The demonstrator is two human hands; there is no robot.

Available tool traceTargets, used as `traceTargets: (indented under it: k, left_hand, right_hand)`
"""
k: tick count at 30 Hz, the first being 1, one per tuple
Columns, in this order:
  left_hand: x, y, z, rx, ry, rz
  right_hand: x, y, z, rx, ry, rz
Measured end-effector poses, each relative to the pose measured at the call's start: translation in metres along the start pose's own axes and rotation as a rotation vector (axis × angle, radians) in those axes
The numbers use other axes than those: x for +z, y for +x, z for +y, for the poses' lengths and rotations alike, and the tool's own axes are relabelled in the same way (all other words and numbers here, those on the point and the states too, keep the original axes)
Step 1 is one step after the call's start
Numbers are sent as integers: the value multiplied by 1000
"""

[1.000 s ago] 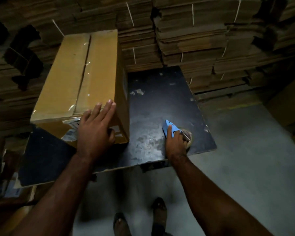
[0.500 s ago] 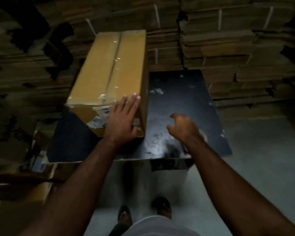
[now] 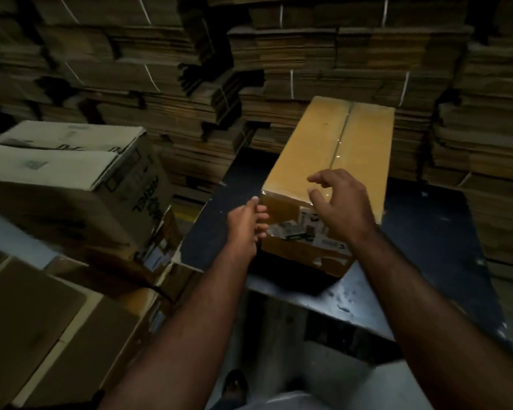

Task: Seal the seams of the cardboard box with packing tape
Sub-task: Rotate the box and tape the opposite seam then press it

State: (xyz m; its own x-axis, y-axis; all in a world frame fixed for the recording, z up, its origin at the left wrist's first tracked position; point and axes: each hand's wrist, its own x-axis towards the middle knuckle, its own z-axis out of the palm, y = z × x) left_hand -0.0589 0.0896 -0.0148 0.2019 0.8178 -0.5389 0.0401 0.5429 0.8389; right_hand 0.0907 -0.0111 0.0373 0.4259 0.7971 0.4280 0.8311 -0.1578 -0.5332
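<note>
Forearms reach up from the bottom edge toward a dark table (image 3: 421, 261). Left hand (image 3: 245, 224) sits at the near left corner of the cardboard box (image 3: 329, 173), fingers loosely curled against its near end face; whether they actually press it is unclear. Right hand (image 3: 338, 202) hovers at the box's near top edge, fingers spread and bent, holding nothing. The box lies lengthwise on the table, running away from the hands, with torn labels (image 3: 302, 229) on its near face and a taped seam (image 3: 342, 134) along the top. Left of the table stand 2 printed cartons (image 3: 65, 179). Bundled flat cardboard stacks (image 3: 308, 54) fill the background.
</note>
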Motion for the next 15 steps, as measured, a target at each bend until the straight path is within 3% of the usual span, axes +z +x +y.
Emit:
traceTargets:
  k: [7, 15]
  left_hand:
    - [-2, 29, 10, -187, -73, -201]
    - [1, 43, 6, -126, -234, -218]
  right_hand:
    - [58, 36, -22, 46, -177, -177]
    - [90, 33, -13, 46, -250, -193]
